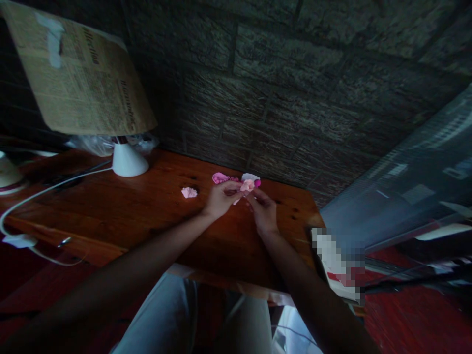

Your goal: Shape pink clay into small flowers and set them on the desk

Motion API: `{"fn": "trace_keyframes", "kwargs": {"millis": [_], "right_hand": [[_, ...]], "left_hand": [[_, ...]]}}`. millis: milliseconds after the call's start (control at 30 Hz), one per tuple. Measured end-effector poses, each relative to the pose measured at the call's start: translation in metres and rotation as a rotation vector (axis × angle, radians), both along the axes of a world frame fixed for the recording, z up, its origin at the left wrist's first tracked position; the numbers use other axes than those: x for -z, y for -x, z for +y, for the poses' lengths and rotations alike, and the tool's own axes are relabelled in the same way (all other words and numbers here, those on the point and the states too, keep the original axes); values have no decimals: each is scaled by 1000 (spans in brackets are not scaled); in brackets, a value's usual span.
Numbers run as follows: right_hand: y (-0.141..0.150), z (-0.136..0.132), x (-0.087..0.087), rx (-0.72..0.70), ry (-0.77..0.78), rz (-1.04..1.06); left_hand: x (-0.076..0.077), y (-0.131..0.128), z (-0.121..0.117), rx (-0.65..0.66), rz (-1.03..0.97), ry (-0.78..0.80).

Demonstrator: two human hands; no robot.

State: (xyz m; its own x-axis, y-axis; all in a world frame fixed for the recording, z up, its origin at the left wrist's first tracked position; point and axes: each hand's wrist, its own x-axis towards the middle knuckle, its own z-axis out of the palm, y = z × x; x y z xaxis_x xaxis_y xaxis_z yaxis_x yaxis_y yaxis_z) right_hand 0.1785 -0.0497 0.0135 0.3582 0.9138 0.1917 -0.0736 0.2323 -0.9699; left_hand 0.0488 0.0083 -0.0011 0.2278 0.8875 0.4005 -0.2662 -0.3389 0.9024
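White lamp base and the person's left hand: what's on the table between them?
A small crumpled pale pink lump lies on the wooden table between the white lamp base and the left hand, seen in the head view.

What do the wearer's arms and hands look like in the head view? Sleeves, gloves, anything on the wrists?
Left hand and right hand are both ungloved. Left forearm and right forearm are uncovered where they show: no sleeve, watch, band or cable visible on either. Rings: too small and dim to tell.
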Motion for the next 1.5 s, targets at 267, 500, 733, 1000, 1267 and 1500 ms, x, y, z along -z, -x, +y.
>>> {"fn": "trace_keyframes", "kwargs": {"millis": [267, 500, 733, 1000, 1267, 1500], "right_hand": [[2, 2, 1, 46, -28, 45], [9, 0, 6, 53, -116, -16], [5, 1, -3, 85, -93, -13], [-13, -4, -20, -92, -53, 76], [-7, -8, -20, -161, -31, 124], [-2, -6, -15, -143, -18, 137]], "left_hand": [[-7, 2, -7, 21, 32, 44], [-6, -2, -10, -28, -18, 47], [-7, -3, -13, 37, -63, 84], [-13, 7, -3, 337, -319, 396], [-12, 9, -5, 387, -339, 425], [-10, 6, -3, 324, -364, 429]]}}
